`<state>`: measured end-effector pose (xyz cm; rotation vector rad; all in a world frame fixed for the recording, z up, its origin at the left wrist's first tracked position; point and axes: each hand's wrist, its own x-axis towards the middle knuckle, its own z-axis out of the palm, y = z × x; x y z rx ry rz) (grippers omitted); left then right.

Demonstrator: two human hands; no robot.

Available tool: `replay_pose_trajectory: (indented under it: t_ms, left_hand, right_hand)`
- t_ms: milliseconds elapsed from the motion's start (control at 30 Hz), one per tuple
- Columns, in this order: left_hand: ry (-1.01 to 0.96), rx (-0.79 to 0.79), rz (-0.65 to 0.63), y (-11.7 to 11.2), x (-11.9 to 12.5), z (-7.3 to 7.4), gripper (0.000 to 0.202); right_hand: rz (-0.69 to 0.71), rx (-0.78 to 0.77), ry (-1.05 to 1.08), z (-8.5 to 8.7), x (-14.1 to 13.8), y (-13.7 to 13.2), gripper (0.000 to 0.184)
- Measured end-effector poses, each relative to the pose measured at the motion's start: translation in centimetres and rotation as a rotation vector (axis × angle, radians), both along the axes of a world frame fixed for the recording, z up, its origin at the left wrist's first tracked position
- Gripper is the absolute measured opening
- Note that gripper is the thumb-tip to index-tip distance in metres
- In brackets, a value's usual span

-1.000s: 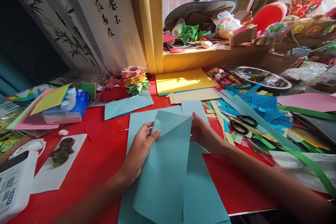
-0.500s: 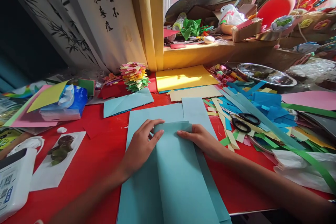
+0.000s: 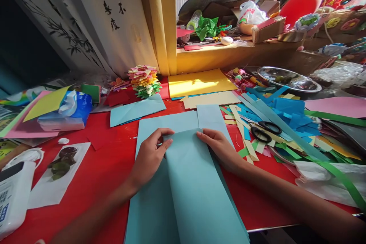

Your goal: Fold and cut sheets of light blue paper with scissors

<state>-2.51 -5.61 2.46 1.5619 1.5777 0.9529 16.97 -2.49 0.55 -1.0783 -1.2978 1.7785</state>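
Note:
A long sheet of light-blue paper, folded over lengthwise, lies in front of me on more light-blue paper. My left hand pinches the far left corner of the folded sheet between thumb and fingers. At the far right corner, my right hand grips the same sheet, thumb on top and the other fingers partly hidden beneath it. The far edge of the sheet is raised a little off the paper below. A narrower light-blue piece sticks out behind my right hand.
Black-handled scissors lie among cut paper strips on the right. Yellow paper and a folded-paper stack are at the back. On the left are a tissue pack, dark fruit on white paper and a white device.
The sheet's two far edges, offset before, now lie nearly even. My right hand has shifted slightly toward the far right corner; my left hand keeps its pinch. The view has moved slightly.

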Motion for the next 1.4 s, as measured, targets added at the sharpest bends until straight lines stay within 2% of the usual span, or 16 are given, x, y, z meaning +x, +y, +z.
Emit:
replay_pose_trajectory:
  t_ms: [433, 633, 767, 1067, 1167, 1300, 1400]
  left_hand:
    - [-0.038, -0.080, -0.039, 0.8, -0.3, -0.7, 0.023]
    - [-0.098, -0.162, -0.051, 0.6, -0.4, -0.7, 0.026]
    - [-0.144, -0.183, -0.050, 0.8, -0.6, -0.9, 0.025]
    - [-0.061, -0.145, -0.031, 0.8, -0.8, -0.7, 0.018]
    - [-0.011, -0.108, -0.040, 0.7, -0.7, -0.4, 0.016]
    - [0.095, -0.017, -0.069, 0.7, -0.6, -0.3, 0.011]
    - [0.146, -0.017, -0.080, 0.7, -0.7, -0.3, 0.010]
  right_hand:
    - [-0.105, 0.270, -0.289, -0.7, 0.1, 0.2, 0.039]
    - [-0.152, 0.325, -0.334, -0.9, 0.1, 0.3, 0.041]
    - [-0.122, 0.364, -0.339, -0.5, 0.0, 0.1, 0.040]
    - [-0.048, 0.241, -0.114, 0.4, -0.1, -0.4, 0.038]
    - [-0.008, 0.268, -0.100, 0.7, -0.1, -0.5, 0.032]
    - [0.007, 0.208, -0.089, 0.9, -0.2, -0.8, 0.037]
    - [0.004, 0.215, -0.123, 0.7, -0.2, -0.9, 0.033]
